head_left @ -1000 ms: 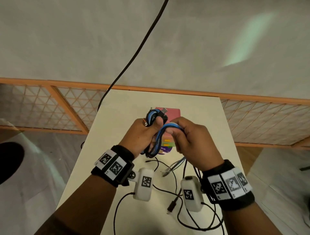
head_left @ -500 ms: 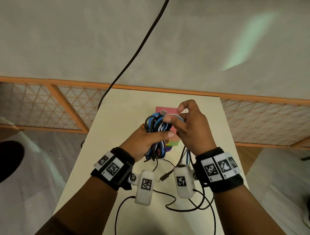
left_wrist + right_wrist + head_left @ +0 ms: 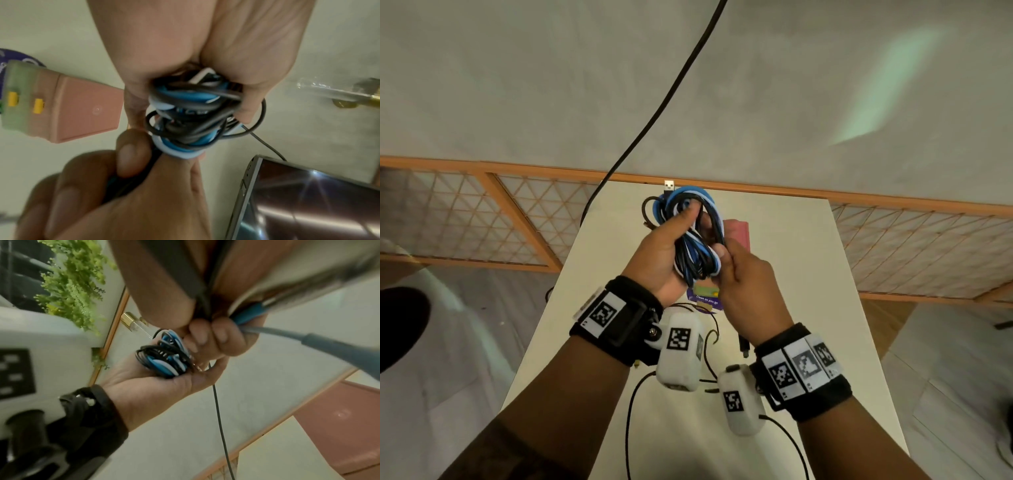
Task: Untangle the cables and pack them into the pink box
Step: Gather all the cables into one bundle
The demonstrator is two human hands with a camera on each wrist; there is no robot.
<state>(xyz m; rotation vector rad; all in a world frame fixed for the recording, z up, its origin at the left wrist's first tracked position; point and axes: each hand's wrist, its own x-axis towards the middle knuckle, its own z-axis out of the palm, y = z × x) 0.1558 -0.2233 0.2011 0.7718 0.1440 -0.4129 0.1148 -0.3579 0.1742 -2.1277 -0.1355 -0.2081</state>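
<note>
Your left hand (image 3: 661, 253) was wrapped round a coiled bundle of cables (image 3: 693, 236), blue, white and black, thumb pressed across the loops. Your right hand (image 3: 748, 284) pinched the bundle's lower end, fingers curled on the strands. Bundle was held up above the bench (image 3: 791, 274), both hands touching it. A USB plug (image 3: 669, 186) stuck out at its top. The pink box (image 3: 738, 233) sat on the bench just beyond the bundle, partly hidden behind it.
</note>
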